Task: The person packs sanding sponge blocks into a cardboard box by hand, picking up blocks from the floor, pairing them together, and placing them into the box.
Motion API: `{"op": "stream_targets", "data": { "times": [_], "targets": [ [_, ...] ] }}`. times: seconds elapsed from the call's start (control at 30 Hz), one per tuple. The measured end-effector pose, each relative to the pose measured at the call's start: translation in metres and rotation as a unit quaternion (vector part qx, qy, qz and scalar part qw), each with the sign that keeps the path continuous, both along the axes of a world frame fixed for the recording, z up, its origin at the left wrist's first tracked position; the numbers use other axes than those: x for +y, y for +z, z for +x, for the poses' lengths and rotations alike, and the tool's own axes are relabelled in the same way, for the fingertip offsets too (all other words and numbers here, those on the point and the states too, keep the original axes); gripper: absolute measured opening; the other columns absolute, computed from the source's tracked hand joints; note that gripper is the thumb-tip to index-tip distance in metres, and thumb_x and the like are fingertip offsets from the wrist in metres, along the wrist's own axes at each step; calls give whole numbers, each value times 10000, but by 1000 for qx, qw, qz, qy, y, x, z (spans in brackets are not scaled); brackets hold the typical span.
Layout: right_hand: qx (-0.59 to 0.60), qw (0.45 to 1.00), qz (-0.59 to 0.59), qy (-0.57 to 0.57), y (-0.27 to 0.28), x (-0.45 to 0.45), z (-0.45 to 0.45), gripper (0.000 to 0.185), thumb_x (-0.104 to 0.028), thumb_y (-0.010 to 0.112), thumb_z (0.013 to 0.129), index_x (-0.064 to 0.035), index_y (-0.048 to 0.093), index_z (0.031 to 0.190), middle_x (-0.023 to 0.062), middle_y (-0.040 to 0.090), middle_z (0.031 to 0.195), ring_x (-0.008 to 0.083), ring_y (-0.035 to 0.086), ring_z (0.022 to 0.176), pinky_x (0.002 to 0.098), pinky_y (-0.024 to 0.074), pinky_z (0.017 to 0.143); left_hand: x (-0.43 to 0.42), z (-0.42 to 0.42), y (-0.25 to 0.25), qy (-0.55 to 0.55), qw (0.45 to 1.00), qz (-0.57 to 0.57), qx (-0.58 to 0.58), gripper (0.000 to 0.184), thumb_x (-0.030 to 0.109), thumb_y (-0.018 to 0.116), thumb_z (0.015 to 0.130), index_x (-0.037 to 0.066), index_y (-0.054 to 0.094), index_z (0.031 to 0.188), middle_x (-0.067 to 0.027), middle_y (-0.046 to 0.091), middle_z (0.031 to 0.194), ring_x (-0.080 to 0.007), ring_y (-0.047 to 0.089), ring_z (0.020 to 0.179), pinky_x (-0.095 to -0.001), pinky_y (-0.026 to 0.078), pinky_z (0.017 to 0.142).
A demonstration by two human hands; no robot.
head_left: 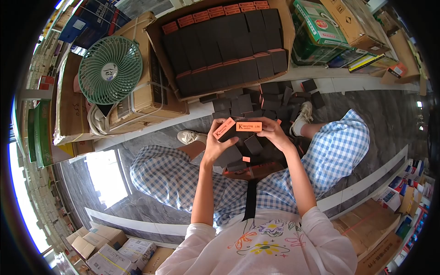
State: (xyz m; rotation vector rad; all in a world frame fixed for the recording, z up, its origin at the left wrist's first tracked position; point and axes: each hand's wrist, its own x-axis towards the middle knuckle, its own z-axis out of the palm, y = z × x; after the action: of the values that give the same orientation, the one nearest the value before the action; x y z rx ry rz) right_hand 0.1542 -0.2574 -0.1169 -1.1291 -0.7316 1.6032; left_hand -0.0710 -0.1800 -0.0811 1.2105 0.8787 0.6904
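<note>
My left hand is closed around a small dark box with an orange printed end, held tilted. Beside it, my right hand grips a second box of the same kind, its orange label facing me and nearly level. The inner ends of the two boxes meet or almost meet. Below and beyond my hands, many loose dark boxes lie heaped on the floor between my feet. A large open carton ahead holds rows of the same dark boxes, some with orange ends showing.
A green fan stands against brown cartons at the left. Green packages and more cartons are at the far right. An open box sits close to my lap. Shelves and cartons line the sides.
</note>
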Motion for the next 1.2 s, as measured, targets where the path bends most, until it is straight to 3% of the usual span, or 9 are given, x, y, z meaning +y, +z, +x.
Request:
{"op": "stream_targets", "data": {
  "times": [0.03,0.13,0.33,0.53,0.6,0.73,0.93,1.03,1.2],
  "targets": [
    [11,1000,-17,-21,2,-1,0,416,20,622,817,-31,571,1227,67,624,1161,172,589,1093,311,482,951,0,1,0,0,1000,0,0,540,97,795,678,64,509,1134,10,563,1003,-88,534,946,-242,449,837],
    [36,998,-30,-31,-1,-1,-1,422,26,618,822,-35,563,1237,65,626,1138,170,594,1077,310,487,938,-2,3,3,-11,1000,6,8,542,100,795,680,59,505,1136,3,568,1019,-89,539,953,-238,452,834],
    [104,994,-18,-12,-4,-3,1,434,25,583,820,-28,543,1249,78,608,1183,196,589,1105,350,480,989,-2,4,2,1,1000,9,-9,567,111,808,677,54,497,1148,6,572,1003,-80,538,940,-232,466,807],
    [184,982,-34,-27,-7,-4,4,478,-27,534,821,-46,519,1299,87,553,1279,213,550,1167,396,460,1026,2,-1,3,-39,996,-73,-43,429,-1,648,690,33,520,1097,15,546,960,-64,507,870,-204,445,764],
    [158,987,-35,-7,-9,-4,2,491,-29,531,822,-51,509,1312,82,547,1284,209,545,1172,394,459,1026,2,4,7,26,996,-74,-44,408,-31,582,669,20,539,1072,10,545,951,-66,498,850,-188,428,764],
    [131,990,-58,4,-5,-5,-5,570,-78,547,782,-78,488,1349,69,535,1291,206,505,1213,418,436,1038,3,3,2,45,997,-55,-31,366,-64,563,743,14,538,1100,-17,592,998,-77,546,957,-222,471,825],
    [121,991,-55,7,-8,-3,-6,589,-111,552,782,-85,466,1363,72,535,1287,207,510,1206,419,434,1041,1,5,-18,103,994,21,-28,360,-97,565,782,-7,531,1129,-32,601,1042,-78,549,991,-218,462,834],
    [159,986,-57,9,-6,-4,-9,582,-96,541,788,-82,463,1364,74,528,1293,208,510,1206,413,436,1038,-1,7,-18,131,989,8,-64,359,-98,545,806,-17,516,1155,-38,597,1072,-82,552,994,-214,457,841],
    [176,983,-57,-1,-15,-3,-13,513,-26,514,849,-45,464,1360,84,553,1242,192,557,1128,355,477,989,-8,8,-17,66,995,-18,-74,405,-11,524,852,5,482,1254,-54,588,1133,-117,549,1052,-239,443,894]
  ]
}}
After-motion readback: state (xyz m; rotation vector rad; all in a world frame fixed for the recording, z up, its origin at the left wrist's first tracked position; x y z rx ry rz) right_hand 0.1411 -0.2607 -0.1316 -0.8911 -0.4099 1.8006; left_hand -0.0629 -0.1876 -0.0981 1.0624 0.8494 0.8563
